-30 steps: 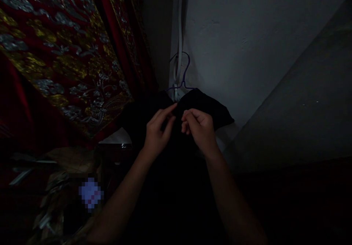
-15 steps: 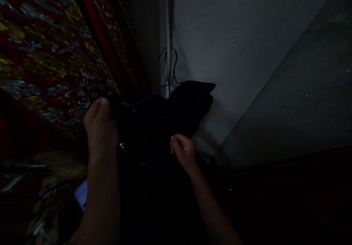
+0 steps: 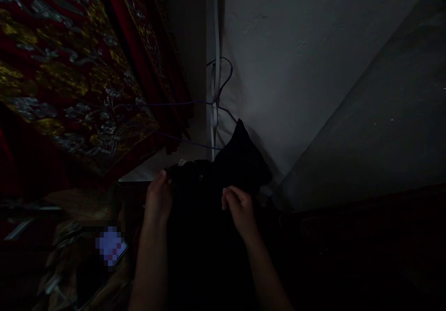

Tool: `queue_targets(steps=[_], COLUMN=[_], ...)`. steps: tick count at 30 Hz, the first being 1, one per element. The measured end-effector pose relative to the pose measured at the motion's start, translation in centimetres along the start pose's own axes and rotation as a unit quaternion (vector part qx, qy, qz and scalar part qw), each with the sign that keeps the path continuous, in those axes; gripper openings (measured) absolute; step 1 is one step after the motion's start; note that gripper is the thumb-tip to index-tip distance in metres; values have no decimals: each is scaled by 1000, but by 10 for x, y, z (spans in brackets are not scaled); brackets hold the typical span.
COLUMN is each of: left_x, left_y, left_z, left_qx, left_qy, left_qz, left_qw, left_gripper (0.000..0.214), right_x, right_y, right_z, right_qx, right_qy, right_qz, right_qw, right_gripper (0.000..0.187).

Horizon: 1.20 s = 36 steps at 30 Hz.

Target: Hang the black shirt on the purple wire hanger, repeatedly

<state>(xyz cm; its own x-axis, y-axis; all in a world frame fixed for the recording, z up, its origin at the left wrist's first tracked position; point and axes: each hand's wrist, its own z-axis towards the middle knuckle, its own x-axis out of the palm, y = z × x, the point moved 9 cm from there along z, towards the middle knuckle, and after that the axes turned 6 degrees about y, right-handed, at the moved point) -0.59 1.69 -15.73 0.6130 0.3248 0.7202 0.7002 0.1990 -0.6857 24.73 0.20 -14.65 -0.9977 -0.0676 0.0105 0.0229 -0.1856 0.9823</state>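
A black garment [image 3: 240, 157] hangs in front of me, its kind lost in the dark. A thin purple-blue hanger [image 3: 231, 71] stands above it, its hook by a pale vertical strip. The hanger's left arm reaches out bare of cloth, while its right arm runs into the raised peak of the garment. My left hand [image 3: 159, 199] is closed on the garment's upper left edge. Lower and to the right, my right hand [image 3: 239, 206] has its fingers pinched together against the garment's front; the cloth between them is hard to see.
A red cloth with gold and silver decoration [image 3: 66, 78] hangs at the left. Behind the hanger stands a grey wall [image 3: 296, 60] with the pale strip [image 3: 216, 23] running down it. A lit, blurred screen [image 3: 110, 246] lies among clutter at lower left.
My left hand has moved right and down with the garment's edge, baring the hanger's left arm. The hanger has turned, and the garment's right shoulder has shifted. My right hand has moved slightly down and right.
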Motion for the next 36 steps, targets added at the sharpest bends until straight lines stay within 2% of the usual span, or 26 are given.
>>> queue_targets(steps=[2, 4, 6, 8, 12, 14, 15, 17, 19, 21, 23, 25, 28, 30, 32, 34, 36], left_x=[23, 46, 67, 84, 104, 103, 99, 87, 65, 48, 39, 31, 12, 3, 3, 14, 36], left_y=[4, 12, 20, 21, 1, -2, 3, 29, 55, 63, 54, 37, 8, -10, -28, -45, -63], left_z=[-13, -33, -51, -65, -75, -72, -67, -60, -57, -53, -42, -27, -4, 7, 14, 15, 13], left_qx=[-12, -26, -17, 28, 179, 197, 171, 56, -60, -97, -68, -40, -38, -45, -41, -20, 24], left_qy=[62, 116, 160, 201, 248, 278, 303, 368, 418, 450, 457, 439, 389, 365, 347, 338, 337], left_qz=[-10, 6, 77, 184, 336, 377, 401, 465, 542, 605, 652, 697, 765, 789, 796, 790, 777], left_qw=[998, 993, 984, 962, 891, 861, 848, 803, 726, 650, 602, 566, 512, 491, 494, 510, 531], left_gripper=[25, 30, 29, 21, 13, 23, 32, 47, 56, 53, 45, 40, 39, 36, 35, 35, 35], right_x=[-2, 5, 22, 36, 40, 38, 36, 27, 12, -8, -27, -36, -30, -31, -44, -64, -85], right_y=[-2, 5, 16, 24, 34, 40, 45, 59, 79, 101, 115, 114, 86, 68, 62, 67, 76], right_z=[0, -3, -8, -12, -7, 1, 6, 20, 41, 66, 89, 108, 130, 135, 131, 123, 113], right_qx=[-3, -35, -65, -68, -33, -10, -3, -13, -64, -140, -208, -235, -194, -158, -144, -140, -133], right_qy=[-3, 22, 86, 138, 168, 206, 229, 264, 254, 194, 108, 52, 74, 92, 79, 47, 11], right_qz=[-44, -64, -59, -46, -38, -49, -61, -97, -143, -180, -196, -204, -228, -248, -266, -282, -290], right_qw=[999, 997, 992, 987, 985, 977, 971, 960, 954, 954, 952, 949, 951, 951, 950, 948, 948], right_gripper=[34, 28, 46, 51, 25, 23, 23, 24, 24, 19, 22, 27, 28, 32, 36, 37, 37])
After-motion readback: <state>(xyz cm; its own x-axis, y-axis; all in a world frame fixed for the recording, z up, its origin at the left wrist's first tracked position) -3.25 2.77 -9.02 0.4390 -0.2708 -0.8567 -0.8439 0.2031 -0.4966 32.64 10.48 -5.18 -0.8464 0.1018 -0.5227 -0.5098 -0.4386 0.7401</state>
